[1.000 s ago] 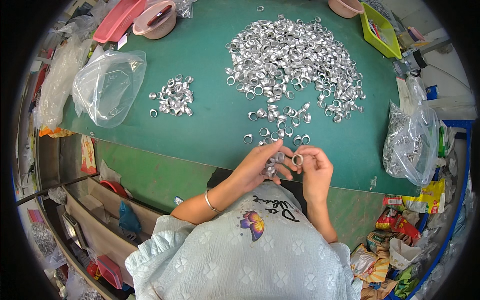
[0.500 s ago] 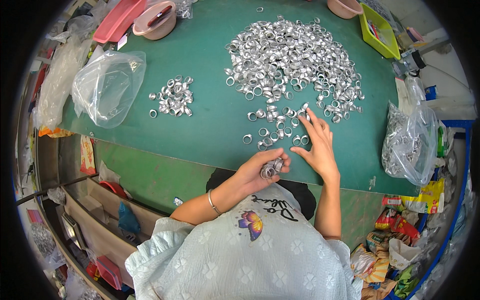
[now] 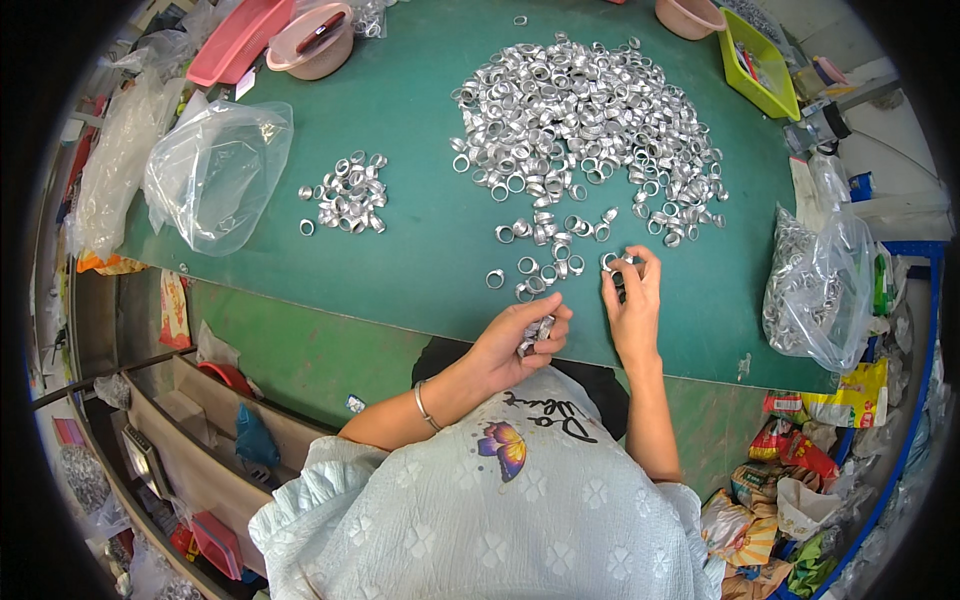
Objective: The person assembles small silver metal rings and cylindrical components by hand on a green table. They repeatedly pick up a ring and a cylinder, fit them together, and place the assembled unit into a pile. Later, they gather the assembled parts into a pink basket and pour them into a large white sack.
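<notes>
Several silver rings rest in the curled fingers of my left hand (image 3: 515, 340), just over the table's near edge. To its right, my right hand (image 3: 634, 305) has its fingers bent down onto silver rings (image 3: 609, 261) at the tabletop. The thumb and fingers close round them and partly hide them. Beside it on the left lies a loose scatter of rings (image 3: 549, 272). Beyond that spreads a large heap of silver rings (image 3: 585, 120). A smaller ring pile (image 3: 350, 196) lies apart on the left.
On the green table (image 3: 400, 270) an empty-looking clear bag (image 3: 225, 180) lies left, and a clear bag of rings (image 3: 805, 285) right. At the far side are a pink tray (image 3: 235, 45), a pink bowl (image 3: 315, 60) and a lime-green basket (image 3: 760, 85). An open drawer (image 3: 200, 410) is lower left.
My right hand has drawn back from the scattered rings toward the near edge, its spread fingers now curled round rings. My left hand has closed further over its rings.
</notes>
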Motion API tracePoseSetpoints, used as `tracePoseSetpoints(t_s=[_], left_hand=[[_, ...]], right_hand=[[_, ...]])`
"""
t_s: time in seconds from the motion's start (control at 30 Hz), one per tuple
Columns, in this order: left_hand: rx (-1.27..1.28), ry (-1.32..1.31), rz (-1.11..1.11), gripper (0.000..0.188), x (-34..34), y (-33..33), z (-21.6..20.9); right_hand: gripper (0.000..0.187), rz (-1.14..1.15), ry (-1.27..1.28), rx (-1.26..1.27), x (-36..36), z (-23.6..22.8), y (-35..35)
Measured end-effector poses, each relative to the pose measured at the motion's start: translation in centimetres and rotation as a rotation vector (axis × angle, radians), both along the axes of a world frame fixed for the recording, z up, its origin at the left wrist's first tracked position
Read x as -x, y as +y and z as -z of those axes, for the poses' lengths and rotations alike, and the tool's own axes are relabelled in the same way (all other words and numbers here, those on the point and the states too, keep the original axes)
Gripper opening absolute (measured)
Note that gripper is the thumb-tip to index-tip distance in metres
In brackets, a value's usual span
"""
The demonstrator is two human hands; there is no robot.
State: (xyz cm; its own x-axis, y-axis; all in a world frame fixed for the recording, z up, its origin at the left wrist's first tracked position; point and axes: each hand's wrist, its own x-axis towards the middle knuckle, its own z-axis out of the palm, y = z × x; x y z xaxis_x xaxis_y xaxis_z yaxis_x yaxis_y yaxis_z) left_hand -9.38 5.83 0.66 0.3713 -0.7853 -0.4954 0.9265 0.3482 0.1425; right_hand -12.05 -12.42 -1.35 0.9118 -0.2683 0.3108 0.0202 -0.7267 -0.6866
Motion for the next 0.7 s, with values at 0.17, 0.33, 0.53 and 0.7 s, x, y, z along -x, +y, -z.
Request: tracePoseSetpoints(t_s=[0.17, 0.33, 0.53, 0.7], left_hand=[[-0.058, -0.111, -0.028, 0.025, 0.1, -0.1, -0.3], [-0.204, -0.433, -0.108, 0.034, 0.1, -0.5, -1.1], [-0.238, -0.664, -0.082, 0.036, -0.5, -0.9, -1.9], [-0.147, -0.617, -0.102, 0.034, -0.6, -0.6, -1.3]], right_hand=[[0.013, 0.027, -0.189, -0.776, -0.2, 0.3, -0.4], [0.011, -0.153, 0.173, -1.762, 1.1, -3.2, -0.4], [0.021, -0.255, 0.131, -1.147, 2.3, -4.0, 2.6], [0.021, -0.276, 0.108, -1.218, 2.2, -4.4, 2.8]])
